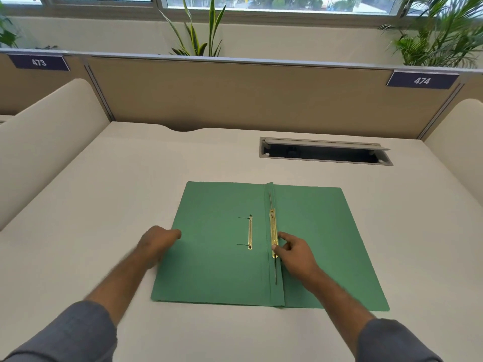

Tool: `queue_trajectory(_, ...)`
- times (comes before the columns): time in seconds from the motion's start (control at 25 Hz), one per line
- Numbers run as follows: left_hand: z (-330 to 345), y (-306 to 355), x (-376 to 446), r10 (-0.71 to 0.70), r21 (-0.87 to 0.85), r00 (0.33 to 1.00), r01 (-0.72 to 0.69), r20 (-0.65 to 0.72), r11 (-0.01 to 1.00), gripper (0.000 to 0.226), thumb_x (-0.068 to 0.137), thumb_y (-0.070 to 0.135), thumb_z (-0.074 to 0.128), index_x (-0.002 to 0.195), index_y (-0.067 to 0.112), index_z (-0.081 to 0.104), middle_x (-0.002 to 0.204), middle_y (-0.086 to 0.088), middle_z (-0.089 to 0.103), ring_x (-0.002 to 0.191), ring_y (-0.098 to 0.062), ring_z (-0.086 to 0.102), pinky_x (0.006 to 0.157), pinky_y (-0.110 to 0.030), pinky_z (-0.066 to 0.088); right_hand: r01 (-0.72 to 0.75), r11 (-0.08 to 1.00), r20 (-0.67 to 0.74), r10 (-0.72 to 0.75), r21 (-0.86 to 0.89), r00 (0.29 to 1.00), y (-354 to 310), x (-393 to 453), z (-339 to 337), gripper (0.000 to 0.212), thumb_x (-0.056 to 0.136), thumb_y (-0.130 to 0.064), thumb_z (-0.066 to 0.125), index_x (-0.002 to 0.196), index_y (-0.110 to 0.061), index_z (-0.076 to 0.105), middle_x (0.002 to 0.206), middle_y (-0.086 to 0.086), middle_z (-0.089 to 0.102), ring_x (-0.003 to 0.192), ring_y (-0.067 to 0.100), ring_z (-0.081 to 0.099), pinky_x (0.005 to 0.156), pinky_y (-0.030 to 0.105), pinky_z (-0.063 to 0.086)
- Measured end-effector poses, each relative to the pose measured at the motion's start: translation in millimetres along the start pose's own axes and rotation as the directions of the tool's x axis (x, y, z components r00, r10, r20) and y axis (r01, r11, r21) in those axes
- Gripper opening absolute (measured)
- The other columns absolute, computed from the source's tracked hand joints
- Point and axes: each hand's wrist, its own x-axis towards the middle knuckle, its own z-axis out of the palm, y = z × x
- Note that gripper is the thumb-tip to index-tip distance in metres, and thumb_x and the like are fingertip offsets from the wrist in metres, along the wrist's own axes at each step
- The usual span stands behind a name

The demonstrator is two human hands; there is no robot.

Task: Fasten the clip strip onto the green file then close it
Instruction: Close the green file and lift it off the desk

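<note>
My grey sleeves [65,333] frame the green file [217,259], lying open and flat on the worktop [104,178]. The file looks thin and floppy; the brass clip strip [273,235] at its fold is stiff, best pinched midway. My right hand [295,253] pinches it there; my left hand [156,242], blurred, seems loosely curled and empty at the file's left edge.

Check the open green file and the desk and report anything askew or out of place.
One thing: a loose gold clip strip lies on the left flap of the green file, apart from the fastener at the spine, which the right hand touches. Nothing looks damaged.
</note>
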Motion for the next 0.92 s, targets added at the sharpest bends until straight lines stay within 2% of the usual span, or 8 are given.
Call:
queue_trajectory(0.08,-19.4,12.2,-4.5,0.009,-0.122,0.998,0.0,0.068,0.993,0.013,0.083,0.011,0.063,0.085,0.001,0.055,0.068,-0.014,0.049,0.05,-0.021,0.041,0.051,-0.025,0.032,-0.036,0.998,0.008,0.036,0.055,0.999,-0.1,0.1,-2.2,0.041,0.089,-0.017,0.063,0.13,-0.018,0.057,0.059,-0.002,0.046,0.053,0.011,0.043,0.054,0.025,0.041)
queue_trajectory(0.2,-43.9,48.9,-21.3,0.19,-0.303,0.979,-0.158,0.079,0.94,0.003,0.082,0.005,0.064,0.081,0.002,0.063,0.078,-0.017,0.061,0.049,-0.023,0.057,0.05,-0.025,0.047,-0.087,0.987,0.085,0.077,0.133,0.993,-5.1,-0.8,-5.6,0.039,0.091,-0.015,0.06,0.13,-0.019,0.057,0.07,0.007,0.05,0.063,0.017,0.048,0.061,0.029,0.044)
queue_trajectory(0.4,-38.4,105.5,-76.2,0.478,-0.567,0.875,-0.358,0.073,0.742,0.011,0.08,0.018,0.071,0.076,0.008,0.07,0.077,-0.017,0.07,0.053,-0.027,0.062,0.052,-0.028,0.05,-0.173,0.97,0.329,0.11,0.172,0.938,-28.3,-12.7,-5.1,0.04,0.094,-0.022,0.058,0.134,-0.017,0.053,0.091,0.009,0.063,0.065,0.01,0.056,0.057,0.018,0.048)
queue_trajectory(0.48,-17.6,117.2,-99.5,0.547,-0.591,0.832,-0.395,0.095,0.704,0.023,0.086,0.03,0.069,0.08,0.008,0.07,0.074,-0.011,0.072,0.052,-0.023,0.062,0.046,-0.024,0.049,-0.178,0.957,0.306,0.103,0.23,0.947,-40.6,-14.9,-11.7,0.04,0.095,-0.026,0.055,0.133,-0.015,0.052,0.094,0.01,0.062,0.068,0.014,0.056,0.06,0.023,0.048)
queue_trajectory(0.6,16.8,125.7,-124.2,0.621,-0.609,0.743,-0.378,0.25,0.697,0.033,0.094,0.04,0.058,0.092,0.009,0.071,0.07,-0.002,0.069,0.054,-0.016,0.064,0.048,-0.024,0.051,-0.168,0.863,0.174,0.095,0.476,0.98,-67.2,-14.4,-39.9,0.041,0.097,-0.04,0.045,0.124,-0.012,0.056,0.095,0.01,0.064,0.075,0.021,0.059,0.065,0.032,0.047)
queue_trajectory(0.72,53.8,120.8,-136.0,0.623,-0.515,0.669,-0.396,0.406,0.76,0.029,0.094,0.038,0.059,0.102,0.013,0.071,0.083,-0.003,0.069,0.065,-0.017,0.065,0.061,-0.028,0.055,-0.064,0.737,0.065,0.028,0.672,0.998,-96.1,-15.0,-87.4,0.064,0.085,-0.066,0.043,0.119,-0.015,0.058,0.096,0.01,0.068,0.081,0.023,0.065,0.065,0.037,0.051)
queue_trajectory(0.8,75.7,111.2,-136.3,0.598,-0.333,0.666,-0.497,0.445,0.801,0.031,0.091,0.043,0.062,0.108,0.02,0.071,0.096,0.002,0.071,0.078,-0.014,0.066,0.069,-0.028,0.053,-0.001,0.75,0.009,-0.006,0.661,1.0,-107.0,-21.0,-114.7,0.068,0.076,-0.072,0.052,0.117,-0.019,0.061,0.092,0.007,0.071,0.078,0.022,0.069,0.062,0.037,0.054)
queue_trajectory(0.92,94.0,94.8,-124.7,0.618,0.188,0.699,-0.703,0.359,0.686,0.045,0.086,0.053,0.06,0.122,0.026,0.065,0.117,0.005,0.066,0.099,-0.015,0.063,0.084,-0.033,0.053,0.113,0.916,-0.166,-0.052,0.385,0.985,-102.9,-31.7,-132.5,0.025,0.086,-0.03,0.065,0.11,-0.022,0.066,0.088,0.001,0.075,0.074,0.018,0.074,0.058,0.032,0.058)
